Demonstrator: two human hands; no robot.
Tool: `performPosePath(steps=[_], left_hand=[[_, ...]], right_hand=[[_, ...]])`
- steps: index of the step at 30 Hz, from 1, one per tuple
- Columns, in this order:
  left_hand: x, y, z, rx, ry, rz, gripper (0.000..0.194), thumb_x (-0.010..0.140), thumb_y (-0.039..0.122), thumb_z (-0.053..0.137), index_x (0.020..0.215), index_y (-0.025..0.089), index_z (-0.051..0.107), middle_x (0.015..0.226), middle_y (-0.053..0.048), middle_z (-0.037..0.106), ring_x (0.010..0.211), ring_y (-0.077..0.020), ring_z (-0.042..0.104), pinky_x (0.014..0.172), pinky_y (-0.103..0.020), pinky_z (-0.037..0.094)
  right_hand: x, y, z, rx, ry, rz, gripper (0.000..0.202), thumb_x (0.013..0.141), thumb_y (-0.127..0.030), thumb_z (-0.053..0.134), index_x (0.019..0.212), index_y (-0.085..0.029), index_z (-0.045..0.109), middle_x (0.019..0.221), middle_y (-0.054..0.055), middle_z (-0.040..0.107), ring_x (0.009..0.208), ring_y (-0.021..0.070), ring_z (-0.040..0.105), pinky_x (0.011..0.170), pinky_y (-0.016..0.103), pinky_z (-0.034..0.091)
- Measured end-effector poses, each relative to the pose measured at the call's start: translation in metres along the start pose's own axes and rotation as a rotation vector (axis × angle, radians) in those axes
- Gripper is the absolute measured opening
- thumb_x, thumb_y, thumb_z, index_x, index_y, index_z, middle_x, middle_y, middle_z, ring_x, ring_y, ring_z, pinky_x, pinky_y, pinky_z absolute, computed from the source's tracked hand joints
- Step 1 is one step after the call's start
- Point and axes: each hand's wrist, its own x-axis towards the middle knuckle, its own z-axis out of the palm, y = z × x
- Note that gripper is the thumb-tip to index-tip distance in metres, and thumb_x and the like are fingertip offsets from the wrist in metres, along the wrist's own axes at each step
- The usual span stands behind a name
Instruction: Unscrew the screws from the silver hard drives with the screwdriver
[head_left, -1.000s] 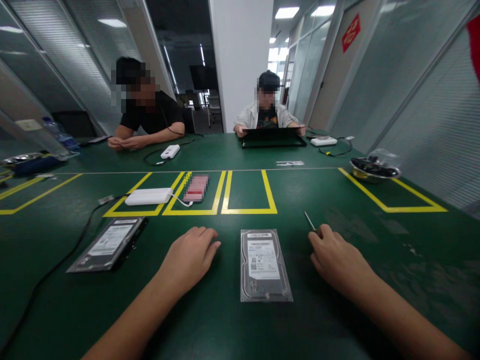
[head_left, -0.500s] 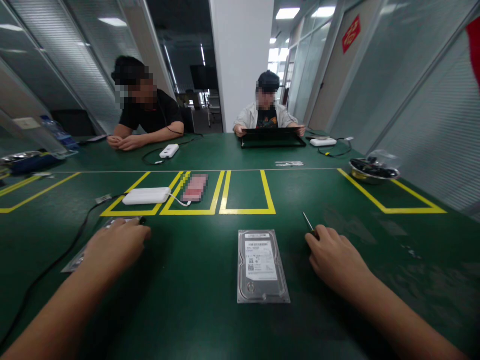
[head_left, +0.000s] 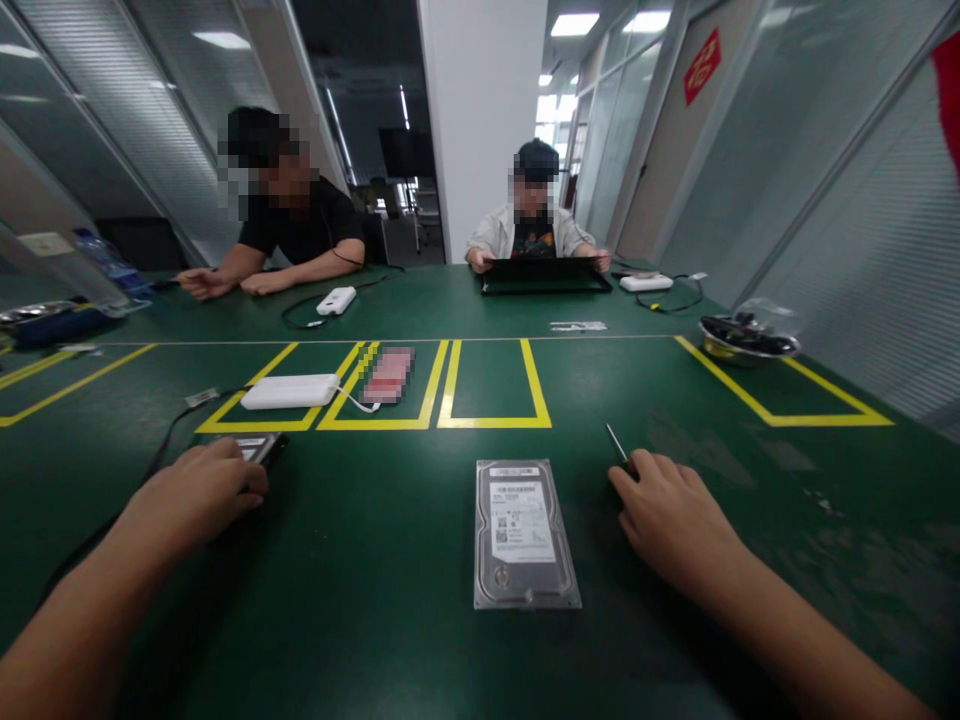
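My left hand [head_left: 199, 490] is closed over a second hard drive [head_left: 264, 447] at the left; only the drive's far end, with a pale label and dark edge, shows past my fingers. The rest of that drive lies hidden under the hand. In front of me a silver hard drive [head_left: 517, 530] rests flat on the green table, label side up, between my hands and touched by neither. My right hand [head_left: 667, 500] is wrapped around a screwdriver [head_left: 616, 442]. Its thin metal shaft points up and away to the left, while the handle is mostly covered by my fingers.
Yellow tape [head_left: 495, 423] marks rectangles on the table [head_left: 375, 600]. A white power bank [head_left: 291, 392] is cabled to a phone [head_left: 388, 375]. A bowl of dark parts [head_left: 750, 338] stands right. Across sit two people; one holds a black frame [head_left: 547, 277].
My left hand has drawn back toward the lower left, and the drive's end now shows beyond the fingers. My right hand stays put. The left person's hands have moved apart.
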Motion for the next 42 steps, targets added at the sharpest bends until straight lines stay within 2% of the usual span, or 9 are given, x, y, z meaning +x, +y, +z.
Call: performPosePath(steps=[7,17,26,30,33,35,38,40,42], left_hand=[[-0.003,0.000,0.004,-0.008,0.015,0.008,0.026,0.088,0.023,0.048,0.083,0.024,0.074,0.095,-0.004,0.062,0.085,-0.0216,0.055,0.074,-0.029,0.041],[0.005,0.008,0.020,0.068,0.108,0.051,0.030,0.092,0.023,0.038,0.090,0.013,0.066,0.098,-0.017,0.064,0.090,-0.0307,0.057,0.076,-0.039,0.042],[0.016,0.064,0.012,-0.080,0.134,0.291,0.035,0.099,0.029,0.027,0.090,0.013,0.056,0.089,-0.013,0.059,0.081,-0.0258,0.054,0.078,-0.040,0.041],[0.017,0.095,0.011,-0.177,0.157,0.425,0.034,0.101,0.032,0.027,0.091,0.016,0.055,0.090,-0.011,0.059,0.081,-0.0240,0.053,0.077,-0.039,0.041],[0.011,0.121,0.002,-0.260,0.176,0.500,0.034,0.101,0.032,0.026,0.090,0.017,0.055,0.089,-0.009,0.058,0.081,-0.0225,0.053,0.077,-0.038,0.041],[0.004,0.139,-0.006,-0.306,0.189,0.551,0.034,0.102,0.034,0.026,0.088,0.018,0.053,0.087,-0.007,0.056,0.080,-0.0218,0.052,0.078,-0.038,0.041],[-0.007,0.164,-0.020,-0.383,0.212,0.633,0.034,0.102,0.034,0.026,0.087,0.019,0.052,0.086,-0.006,0.055,0.080,-0.0205,0.051,0.077,-0.036,0.041],[-0.014,0.178,-0.028,-0.441,0.207,0.690,0.033,0.103,0.034,0.027,0.088,0.019,0.053,0.086,-0.005,0.056,0.079,-0.0197,0.051,0.075,-0.035,0.041],[-0.019,0.191,-0.032,-0.494,0.191,0.735,0.031,0.103,0.034,0.029,0.089,0.019,0.053,0.087,-0.004,0.056,0.079,-0.0192,0.051,0.074,-0.034,0.041]], right_hand=[[-0.001,0.001,0.002,-0.001,0.024,-0.014,0.024,0.079,-0.013,0.059,0.102,-0.018,0.066,0.101,0.013,0.058,0.099,0.0315,0.056,0.085,0.044,0.044],[0.000,0.001,0.000,0.002,0.011,-0.003,0.025,0.080,-0.013,0.058,0.104,-0.018,0.066,0.103,0.014,0.058,0.101,0.0327,0.056,0.085,0.044,0.043],[0.000,0.002,0.000,0.007,-0.038,0.016,0.026,0.082,-0.012,0.055,0.106,-0.019,0.066,0.103,0.013,0.059,0.095,0.0308,0.059,0.078,0.042,0.049],[-0.001,-0.001,-0.004,0.034,0.039,0.014,0.029,0.082,-0.011,0.057,0.110,-0.015,0.066,0.118,0.019,0.057,0.109,0.0354,0.056,0.085,0.046,0.050],[-0.005,-0.006,-0.011,0.197,0.102,-0.048,0.030,0.091,-0.021,0.053,0.118,-0.012,0.064,0.132,0.021,0.053,0.119,0.0333,0.053,0.097,0.047,0.047],[-0.011,-0.010,-0.016,0.383,0.040,-0.148,0.041,0.094,-0.035,0.053,0.131,-0.016,0.058,0.141,0.017,0.049,0.126,0.0310,0.049,0.105,0.047,0.043],[-0.019,-0.014,-0.020,0.581,-0.165,-0.271,0.076,0.082,-0.052,0.068,0.148,-0.026,0.040,0.155,0.014,0.034,0.139,0.0330,0.037,0.111,0.051,0.037],[-0.021,-0.016,-0.020,0.628,-0.263,-0.311,0.098,0.073,-0.053,0.077,0.154,-0.026,0.029,0.159,0.015,0.027,0.143,0.0360,0.029,0.113,0.055,0.032],[-0.020,-0.018,-0.017,0.638,-0.283,-0.340,0.104,0.069,-0.048,0.081,0.154,-0.025,0.027,0.158,0.016,0.029,0.144,0.0369,0.027,0.114,0.056,0.028]])
